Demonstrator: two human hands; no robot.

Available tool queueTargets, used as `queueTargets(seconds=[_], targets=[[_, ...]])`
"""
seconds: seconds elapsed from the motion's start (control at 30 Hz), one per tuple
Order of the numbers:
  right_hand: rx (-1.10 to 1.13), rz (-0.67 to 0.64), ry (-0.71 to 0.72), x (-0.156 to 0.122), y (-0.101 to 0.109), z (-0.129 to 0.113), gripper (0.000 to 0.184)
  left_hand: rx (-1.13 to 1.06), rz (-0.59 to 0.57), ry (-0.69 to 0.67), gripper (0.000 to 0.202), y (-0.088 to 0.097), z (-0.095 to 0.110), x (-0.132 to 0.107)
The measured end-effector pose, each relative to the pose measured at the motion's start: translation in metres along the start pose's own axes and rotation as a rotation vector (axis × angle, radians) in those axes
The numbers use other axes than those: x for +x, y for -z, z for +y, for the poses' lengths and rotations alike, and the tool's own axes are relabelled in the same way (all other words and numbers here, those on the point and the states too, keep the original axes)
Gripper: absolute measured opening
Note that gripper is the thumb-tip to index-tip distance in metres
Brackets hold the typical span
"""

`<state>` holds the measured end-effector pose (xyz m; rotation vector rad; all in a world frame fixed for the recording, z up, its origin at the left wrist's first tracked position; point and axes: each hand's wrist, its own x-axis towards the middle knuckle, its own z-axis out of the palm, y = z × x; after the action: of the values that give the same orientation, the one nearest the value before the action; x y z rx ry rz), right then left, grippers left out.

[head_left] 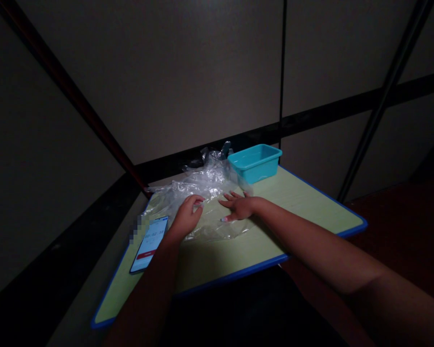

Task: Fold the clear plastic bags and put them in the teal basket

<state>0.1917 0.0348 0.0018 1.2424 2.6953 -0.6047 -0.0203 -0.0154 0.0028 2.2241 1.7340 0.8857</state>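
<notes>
Clear plastic sheet/bag (210, 185) lies on the pale yellow-green tabletop (304, 205), crumpled & shiny toward 12 o'clock, flatter toward 6. Taking the plastic's middle as clock ctr: L hand (188, 215) is at approx 7, fingers curled w/ thumb close to them, over the plastic; can't tell if a bit of it is pinched btwn. R hand (240, 207) is at approx 4, palm down, fingers & thumb spread apart, on the flatter part of the plastic.

Teal bin (264, 169), rect. w/ rolled rim, stands upright at approx 2; plastic comes up in front of its near L corner, can't tell if touching. Phone (147, 250) lies screen-up at approx 8, nr the table's L edge, screen lit w/ blurry digits & a red bar; L forearm covers part of its lower R side. Table has blue edging (282, 259). Grey wall panels (202, 82) rise at 12, w/ a dark horiz. band low down. Light's dim, esp. at the outer parts.
</notes>
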Motion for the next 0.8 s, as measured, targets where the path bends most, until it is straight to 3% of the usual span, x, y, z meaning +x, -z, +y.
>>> queueTargets(seconds=[0.07,0.17,0.63,0.8], targets=[[0.002,-0.007,-0.011,0.001,-0.001,0.000,0.100,-0.229,-0.113,-0.004,0.027,-0.004,0.004,0.000],[0.001,-0.029,-0.020,0.001,-0.001,0.000,0.110,-0.363,-0.197,0.007,0.030,-0.008,0.007,0.000],[-0.004,-0.069,-0.031,-0.002,0.004,0.000,0.118,-0.234,-0.371,-0.022,0.033,0.000,0.015,-0.006],[-0.005,-0.070,-0.023,-0.002,0.003,0.001,0.117,-0.220,-0.421,0.049,0.038,0.002,0.018,-0.008]])
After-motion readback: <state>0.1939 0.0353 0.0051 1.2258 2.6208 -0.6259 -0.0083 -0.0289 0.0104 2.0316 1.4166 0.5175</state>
